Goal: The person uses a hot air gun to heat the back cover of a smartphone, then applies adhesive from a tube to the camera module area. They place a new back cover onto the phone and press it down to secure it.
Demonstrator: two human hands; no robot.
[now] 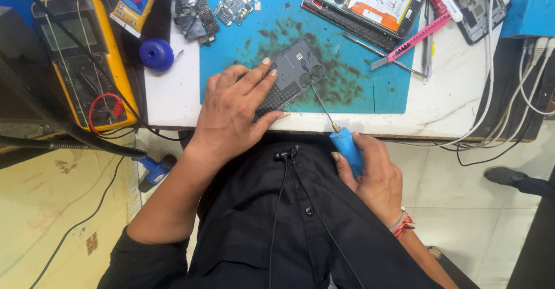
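A dark grey phone inner frame (pixel 296 66) lies on a stained blue work mat (pixel 347 57) at the table's near edge. My left hand (pixel 234 109) presses flat on its left part, fingers spread over it. My right hand (pixel 370 170) grips a blue-handled screwdriver (pixel 346 147) below the table edge. The thin shaft slants up and its tip touches the frame's lower right side.
A yellow multimeter (pixel 81 52) with red and black leads sits at the left. A blue round cap (pixel 156 54), circuit boards (pixel 234 2), an opened phone (pixel 370 0), a pink cutter (pixel 413 40), tweezers and white cables (pixel 509 92) surround the mat.
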